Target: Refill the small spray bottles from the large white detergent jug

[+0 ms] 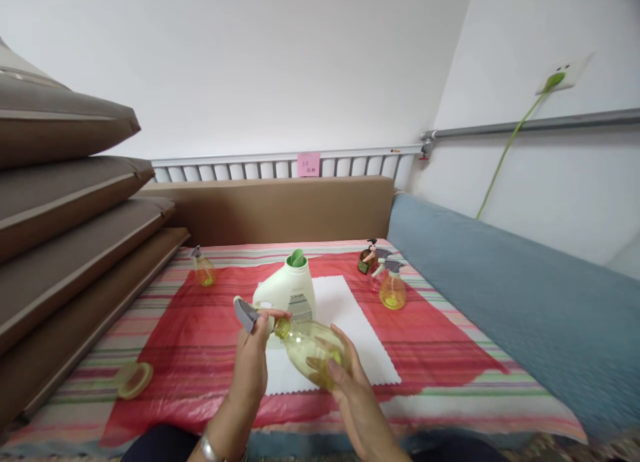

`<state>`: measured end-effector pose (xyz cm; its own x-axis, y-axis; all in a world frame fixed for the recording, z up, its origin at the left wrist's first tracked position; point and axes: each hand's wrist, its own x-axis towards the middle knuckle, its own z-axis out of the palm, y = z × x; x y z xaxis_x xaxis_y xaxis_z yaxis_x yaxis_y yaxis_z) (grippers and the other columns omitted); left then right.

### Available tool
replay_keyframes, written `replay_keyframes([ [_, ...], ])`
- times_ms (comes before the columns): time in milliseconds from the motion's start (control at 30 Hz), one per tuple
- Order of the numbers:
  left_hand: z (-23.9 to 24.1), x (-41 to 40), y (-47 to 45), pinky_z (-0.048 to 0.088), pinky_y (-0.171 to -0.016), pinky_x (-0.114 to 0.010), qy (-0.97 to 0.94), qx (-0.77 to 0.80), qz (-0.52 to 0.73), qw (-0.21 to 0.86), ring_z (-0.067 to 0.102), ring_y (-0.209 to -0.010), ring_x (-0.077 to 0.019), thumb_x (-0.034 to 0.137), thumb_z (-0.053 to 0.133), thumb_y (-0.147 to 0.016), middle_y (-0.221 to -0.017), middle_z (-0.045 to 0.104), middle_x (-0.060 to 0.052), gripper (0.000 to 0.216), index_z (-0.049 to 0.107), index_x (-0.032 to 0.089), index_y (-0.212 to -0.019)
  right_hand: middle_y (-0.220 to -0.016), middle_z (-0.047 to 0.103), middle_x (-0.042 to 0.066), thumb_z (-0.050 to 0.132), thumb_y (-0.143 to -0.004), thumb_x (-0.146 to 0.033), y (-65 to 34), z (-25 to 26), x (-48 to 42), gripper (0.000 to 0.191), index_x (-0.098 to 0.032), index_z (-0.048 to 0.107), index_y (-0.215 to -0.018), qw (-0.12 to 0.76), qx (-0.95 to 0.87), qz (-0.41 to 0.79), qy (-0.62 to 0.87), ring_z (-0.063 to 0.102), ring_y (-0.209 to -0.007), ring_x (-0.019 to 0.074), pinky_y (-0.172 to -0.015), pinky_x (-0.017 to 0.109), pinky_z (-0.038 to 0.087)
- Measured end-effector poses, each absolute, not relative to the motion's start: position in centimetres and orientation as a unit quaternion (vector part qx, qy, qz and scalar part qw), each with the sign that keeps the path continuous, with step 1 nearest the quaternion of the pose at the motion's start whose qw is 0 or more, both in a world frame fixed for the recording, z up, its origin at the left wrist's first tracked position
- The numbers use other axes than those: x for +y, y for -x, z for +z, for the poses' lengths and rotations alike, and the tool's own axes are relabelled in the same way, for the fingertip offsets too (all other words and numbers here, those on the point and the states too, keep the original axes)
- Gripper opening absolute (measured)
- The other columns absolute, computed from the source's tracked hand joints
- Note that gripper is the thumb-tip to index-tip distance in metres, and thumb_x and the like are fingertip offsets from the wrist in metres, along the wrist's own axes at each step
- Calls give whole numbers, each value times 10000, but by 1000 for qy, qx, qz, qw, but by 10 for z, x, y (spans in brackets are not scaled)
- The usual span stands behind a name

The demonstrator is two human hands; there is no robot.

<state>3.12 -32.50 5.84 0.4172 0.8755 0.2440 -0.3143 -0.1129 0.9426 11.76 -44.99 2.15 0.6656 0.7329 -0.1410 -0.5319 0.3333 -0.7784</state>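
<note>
Seen from the head camera, the left hand (253,365) pinches the grey trigger head (246,313) of a clear yellow plastic spray bottle (305,345), fingers curled tight at its neck, while the right hand (353,392) cups the bottle's round body with fingers spread. The bottle is held tilted on its side above a white rectangular cloth (350,309), just in front of a white plastic detergent jug (289,290) with a green cap, standing on a red plastic sheet (200,315).
</note>
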Motion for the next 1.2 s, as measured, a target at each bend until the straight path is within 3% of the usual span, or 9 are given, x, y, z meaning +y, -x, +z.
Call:
replay_keyframes([
  [367,78,-315,-13,424,-851,-374,-579,220,488,616,607,-877,-263,427,582,-732,-849,691,-115,334,696,120,-797,-1243,490,122,772,-564,-427,-111,25,-453,795,-274,376,-1236,804,-155,366,442,603,-900,271,-765,427,465],
  [667,75,-340,-22,433,-846,-385,-560,200,466,655,618,-852,-268,430,636,-693,-827,695,-113,308,683,128,-738,-1247,463,107,711,-684,-361,-97,43,-462,662,-273,366,-1242,811,-150,409,392,596,-899,221,-791,402,453],
  [1033,80,-337,-19,404,-868,-377,-535,163,435,706,614,-850,-243,359,560,-771,-776,682,-90,247,634,134,-703,-1056,597,120,612,-753,-468,-89,50,-463,575,-221,406,-1229,775,-145,497,362,644,-761,220,-571,308,478],
  [1200,81,-337,-19,417,-826,-373,-527,158,400,733,614,-833,-251,361,543,-779,-765,683,-101,264,621,133,-672,-896,655,95,501,-795,-551,-90,43,-460,564,-204,400,-1228,732,-111,591,321,656,-654,194,-481,251,478],
])
